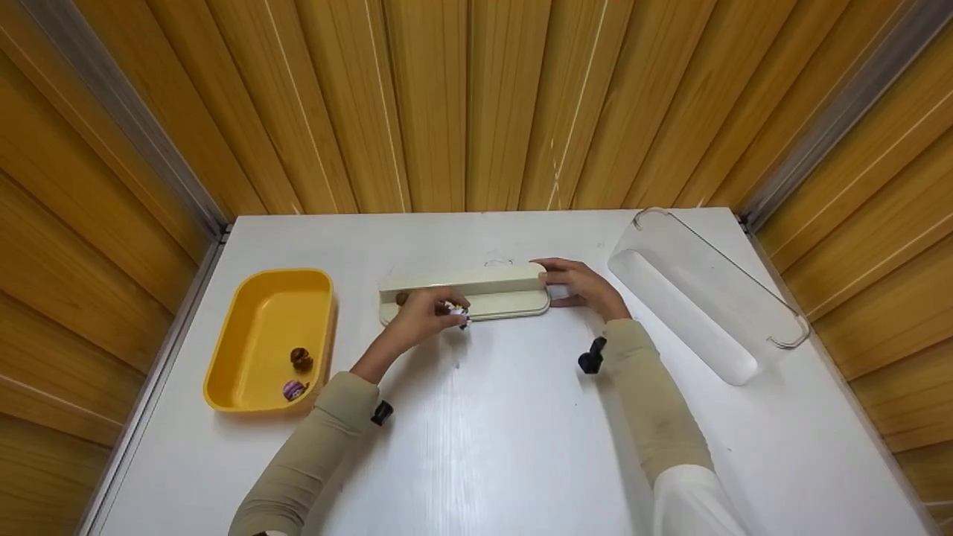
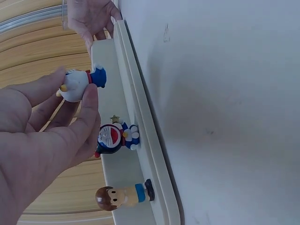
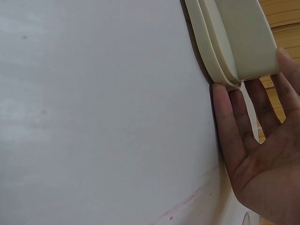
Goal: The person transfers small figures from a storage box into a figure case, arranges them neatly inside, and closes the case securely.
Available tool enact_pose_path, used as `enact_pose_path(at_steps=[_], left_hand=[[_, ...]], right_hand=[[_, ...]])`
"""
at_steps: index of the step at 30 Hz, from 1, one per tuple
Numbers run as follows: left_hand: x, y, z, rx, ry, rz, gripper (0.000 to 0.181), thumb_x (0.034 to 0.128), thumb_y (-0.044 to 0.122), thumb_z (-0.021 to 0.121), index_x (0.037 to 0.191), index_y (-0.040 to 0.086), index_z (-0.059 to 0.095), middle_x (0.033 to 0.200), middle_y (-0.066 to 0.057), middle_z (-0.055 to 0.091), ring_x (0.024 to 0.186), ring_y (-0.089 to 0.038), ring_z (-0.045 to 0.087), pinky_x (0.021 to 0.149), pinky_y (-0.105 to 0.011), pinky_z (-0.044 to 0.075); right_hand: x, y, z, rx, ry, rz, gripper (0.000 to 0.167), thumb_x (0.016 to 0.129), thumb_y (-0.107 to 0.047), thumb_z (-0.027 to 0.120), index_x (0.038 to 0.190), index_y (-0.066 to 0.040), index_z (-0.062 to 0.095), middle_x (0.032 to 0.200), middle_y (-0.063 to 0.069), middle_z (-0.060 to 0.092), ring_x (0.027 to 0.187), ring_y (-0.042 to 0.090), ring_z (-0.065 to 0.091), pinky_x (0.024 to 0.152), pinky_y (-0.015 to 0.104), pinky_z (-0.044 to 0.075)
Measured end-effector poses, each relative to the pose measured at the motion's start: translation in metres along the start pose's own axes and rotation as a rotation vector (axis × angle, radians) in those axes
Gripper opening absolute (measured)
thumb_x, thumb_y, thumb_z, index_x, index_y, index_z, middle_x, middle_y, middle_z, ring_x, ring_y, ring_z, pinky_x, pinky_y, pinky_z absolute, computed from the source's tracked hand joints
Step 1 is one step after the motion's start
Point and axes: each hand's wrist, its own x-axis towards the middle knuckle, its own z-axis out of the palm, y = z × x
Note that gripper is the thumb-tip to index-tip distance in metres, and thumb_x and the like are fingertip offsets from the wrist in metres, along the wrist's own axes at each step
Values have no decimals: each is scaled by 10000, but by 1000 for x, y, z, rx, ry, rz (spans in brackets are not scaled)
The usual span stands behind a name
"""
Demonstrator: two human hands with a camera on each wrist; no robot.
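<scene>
Between thumb and fingers my left hand (image 1: 418, 318) pinches a small blue-and-white cat figurine (image 2: 77, 85), above the front edge of a long cream display base (image 1: 514, 302). Lower in the left wrist view, a blue cat figurine (image 2: 117, 137) with a red mouth and a gold star stands on the base. Beside it is a brown-haired boy figurine (image 2: 123, 197) with blue shorts. At the base's right end is my right hand (image 1: 584, 286), its fingers mostly extended and touching the corner and the raised back wall.
A yellow tray (image 1: 223, 350) on the left holds a brown figurine (image 1: 301, 359) and a purple striped one (image 1: 294, 389). To the right lies a clear cover (image 1: 707, 298) with a white inner strip. Wood-look panels (image 1: 476, 104) wall in the white table (image 1: 514, 447).
</scene>
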Motion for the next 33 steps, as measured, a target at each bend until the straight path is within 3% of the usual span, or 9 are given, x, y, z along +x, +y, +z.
enact_pose_path(at_steps=[11, 18, 25, 33], left_hand=[[13, 0, 13, -51, -18, -5, 263, 991, 32, 638, 1235, -65, 655, 1207, -195, 670, 1050, -307, 656, 838, -348, 581], [22, 6, 17, 31, -8, -28, 285, 977, 37, 663, 1244, -63, 658, 1237, -217, 643, 1157, -348, 615, 951, -425, 541], [26, 13, 16, 94, -41, -53, 326, 982, 53, 664, 1285, -62, 637, 1287, -219, 629, 1190, -356, 609, 993, -434, 522], [29, 13, 14, 76, 19, -135, 336, 945, 71, 722, 1258, 0, 622, 1212, -150, 663, 1104, -301, 634, 933, -388, 540]], right_hand=[[-1, -1, -2, 3, -5, -15, 492, 952, -356, 708, 1426, -289, 594, 1428, 28, 560, 1283, 239, 540, 914, 390, 579], [0, -1, -1, -2, -5, -4, 506, 953, -353, 704, 1439, -281, 582, 1440, 33, 546, 1295, 246, 525, 917, 398, 577], [0, 0, 0, -11, -2, 0, 516, 971, -331, 686, 1465, -257, 560, 1442, 37, 546, 1298, 248, 524, 904, 389, 582], [-1, 0, 0, -4, -10, -12, 526, 967, -340, 695, 1468, -256, 556, 1455, 54, 534, 1308, 257, 517, 931, 408, 572]])
